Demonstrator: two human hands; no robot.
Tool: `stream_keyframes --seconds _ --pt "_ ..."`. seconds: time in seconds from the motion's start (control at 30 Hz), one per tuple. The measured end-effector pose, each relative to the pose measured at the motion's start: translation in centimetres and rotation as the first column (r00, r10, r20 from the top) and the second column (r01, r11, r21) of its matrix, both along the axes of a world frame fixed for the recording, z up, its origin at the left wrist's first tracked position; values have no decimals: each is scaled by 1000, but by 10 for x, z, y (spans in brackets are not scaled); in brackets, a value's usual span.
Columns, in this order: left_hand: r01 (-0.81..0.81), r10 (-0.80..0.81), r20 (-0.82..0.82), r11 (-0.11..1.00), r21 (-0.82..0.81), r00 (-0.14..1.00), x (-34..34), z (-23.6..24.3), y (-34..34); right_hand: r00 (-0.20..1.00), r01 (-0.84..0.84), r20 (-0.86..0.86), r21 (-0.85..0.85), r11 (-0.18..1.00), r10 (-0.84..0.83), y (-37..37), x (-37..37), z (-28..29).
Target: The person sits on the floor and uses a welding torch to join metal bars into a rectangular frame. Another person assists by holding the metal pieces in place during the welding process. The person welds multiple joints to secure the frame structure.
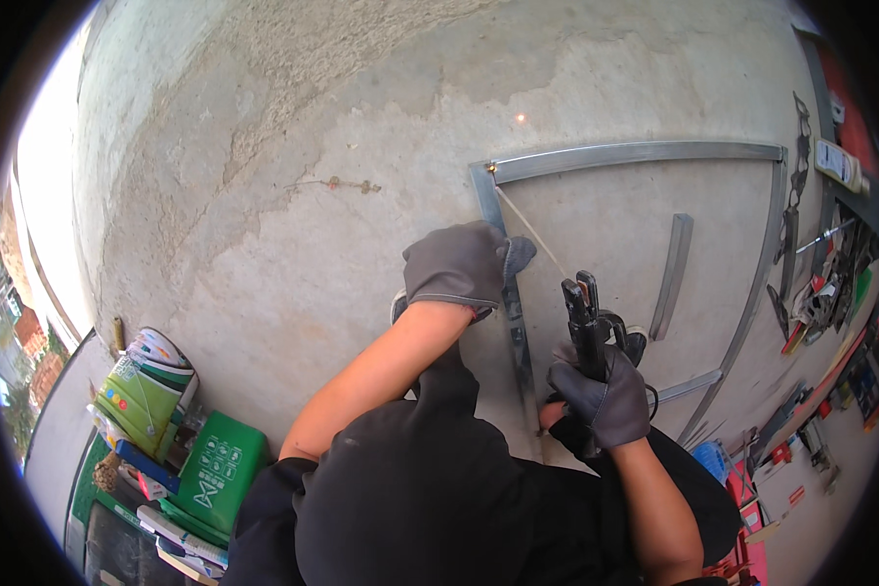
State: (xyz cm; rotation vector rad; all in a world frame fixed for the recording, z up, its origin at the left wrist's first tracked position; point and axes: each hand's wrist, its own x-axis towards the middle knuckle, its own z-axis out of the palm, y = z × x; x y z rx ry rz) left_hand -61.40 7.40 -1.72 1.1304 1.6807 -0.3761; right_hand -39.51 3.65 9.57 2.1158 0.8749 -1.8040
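My right hand (606,400), in a grey glove, is closed on a black welding electrode holder (586,322). Its thin rod (529,229) reaches up to the top-left corner of a steel tube frame (635,151), where a small glowing point shows. The frame lies on concrete, with a short loose tube (672,278) inside it. My gloved left hand (454,264) is curled at the frame's left bar, below that corner; what it grips is hidden. A black covering at bottom centre hides much of my body.
Paint buckets (142,381) and a green container (220,474) stand at lower left beside other items. Dark metal pieces and tools (830,283) line the right side, with red and blue items (723,469) at lower right. The rough concrete floor (264,176) extends across the upper left.
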Motion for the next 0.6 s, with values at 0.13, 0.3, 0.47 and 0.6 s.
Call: stream_keyframes --seconds 0.13,0.3,0.47,0.6 --pt "6 -6 10 1000 -27 1000 0 4 3 1000 -16 14 120 993 14 -16 4 -10" --pt "-27 26 13 999 34 1000 -1 0 -3 996 -85 26 23 996 84 6 -7 2" --pt "-42 43 -7 998 46 999 0 6 0 999 -41 21 -49 998 42 8 -6 2" --pt "-63 61 18 993 97 998 -1 -3 -10 987 -158 14 -26 987 158 8 -3 -5"
